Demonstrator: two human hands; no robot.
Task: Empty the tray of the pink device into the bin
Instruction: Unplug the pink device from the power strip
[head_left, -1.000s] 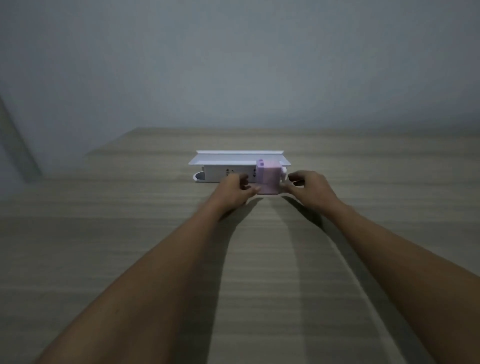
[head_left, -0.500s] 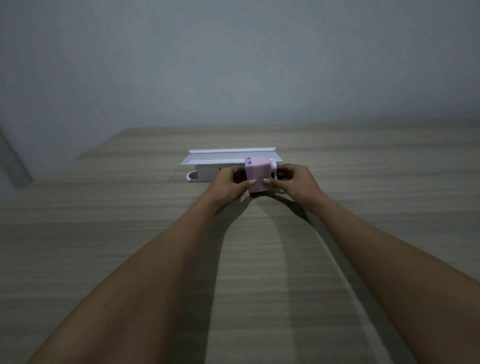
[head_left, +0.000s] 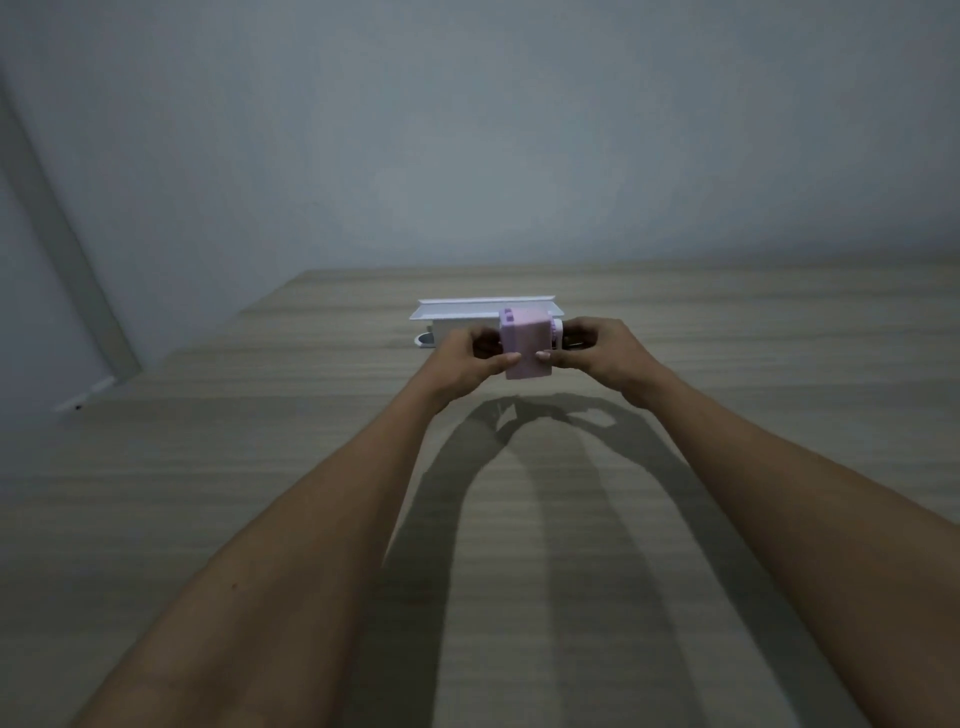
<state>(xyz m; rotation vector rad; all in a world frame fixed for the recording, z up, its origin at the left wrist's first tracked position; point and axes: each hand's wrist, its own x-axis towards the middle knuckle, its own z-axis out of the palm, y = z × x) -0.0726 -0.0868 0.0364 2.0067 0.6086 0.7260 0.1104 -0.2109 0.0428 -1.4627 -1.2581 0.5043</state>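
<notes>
pink device (head_left: 525, 345): small boxy pink block, being held up off the surface (head_left: 311, 467), its shadow falling on the wood below; sitting between both hands, in front of the white bin, toward the far edge of the surface
device top: two small darker purple studs showing at the far left corner
device right side: white round knob (head_left: 556, 332) sticking out toward the right hand
tray: cannot tell where it is on the device, not separately visible
left hand (head_left: 462, 361): gripping the device's left side, thumb lying across the lower front face; fingers (head_left: 506, 357) pinching the device
right hand (head_left: 605, 351): gripping the right side, thumb tip touching the lower front face; fingers (head_left: 544, 355) pinching the device, the rest curling behind by the knob
white bin (head_left: 457, 325): long low white box, lying just behind the hands near the far edge, flat lid (head_left: 483, 307) tilting open along its back; right part hidden by the device
arms: both bare, reaching forward over the near half of the surface
wall (head_left: 467, 130): plain grey, standing behind the far edge
lighting: dim, fine detail blurry
</notes>
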